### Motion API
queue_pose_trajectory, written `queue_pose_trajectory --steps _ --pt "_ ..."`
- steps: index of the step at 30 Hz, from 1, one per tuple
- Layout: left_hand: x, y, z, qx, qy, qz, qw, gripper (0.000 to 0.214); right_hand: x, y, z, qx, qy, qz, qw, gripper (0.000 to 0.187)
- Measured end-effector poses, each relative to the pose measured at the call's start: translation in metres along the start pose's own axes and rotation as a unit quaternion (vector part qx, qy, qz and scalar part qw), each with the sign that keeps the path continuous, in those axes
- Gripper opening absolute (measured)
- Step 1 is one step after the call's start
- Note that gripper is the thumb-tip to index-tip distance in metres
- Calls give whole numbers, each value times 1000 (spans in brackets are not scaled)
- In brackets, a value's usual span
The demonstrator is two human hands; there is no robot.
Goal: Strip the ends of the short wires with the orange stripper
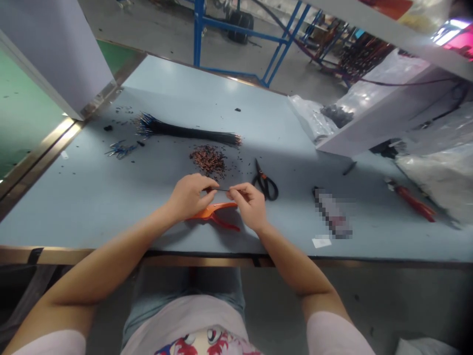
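My left hand and my right hand are close together above the blue-grey table, each pinching one end of a thin black wire. The wire is stretched level between the fingertips; its ends are hidden in the fingers. Just below the hands lies an orange-and-red plier-like tool, its head hidden by my left hand. Beyond the fingers is a loose pile of small copper-coloured pieces. Black-handled scissors rest right of my right hand.
A long bundle of black wires lies behind the pile, with blue offcuts left of it. To the right are a pixelated object, a white paper slip and red-handled pliers. Plastic bags sit by the shelf post.
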State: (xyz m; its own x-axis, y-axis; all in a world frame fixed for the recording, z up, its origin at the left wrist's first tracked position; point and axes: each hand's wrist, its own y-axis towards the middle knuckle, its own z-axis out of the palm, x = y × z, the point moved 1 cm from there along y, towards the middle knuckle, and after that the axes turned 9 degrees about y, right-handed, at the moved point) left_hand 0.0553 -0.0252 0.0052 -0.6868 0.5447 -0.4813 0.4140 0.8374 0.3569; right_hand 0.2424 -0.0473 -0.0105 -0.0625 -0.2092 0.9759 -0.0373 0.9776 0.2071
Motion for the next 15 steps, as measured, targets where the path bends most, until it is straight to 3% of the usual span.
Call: queue_pose_trajectory --steps 3,6,10,12,15 --pt "-3 -1 -1 12 -26 38 999 20 1 -1 1 8 -7 3 1000 12" --pt "2 0 -6 1 34 57 998 22 1 5 -5 -32 10 1 999 12" --pt "26 8 -18 -133 66 -40 988 16 4 17 -19 -81 26 -10 996 13" --pt "41 11 -24 -207 30 -116 971 12 7 17 -20 -26 -23 -10 999 13" --pt "56 15 -30 -276 -16 -197 941 7 13 9 -11 146 -165 -45 974 15"
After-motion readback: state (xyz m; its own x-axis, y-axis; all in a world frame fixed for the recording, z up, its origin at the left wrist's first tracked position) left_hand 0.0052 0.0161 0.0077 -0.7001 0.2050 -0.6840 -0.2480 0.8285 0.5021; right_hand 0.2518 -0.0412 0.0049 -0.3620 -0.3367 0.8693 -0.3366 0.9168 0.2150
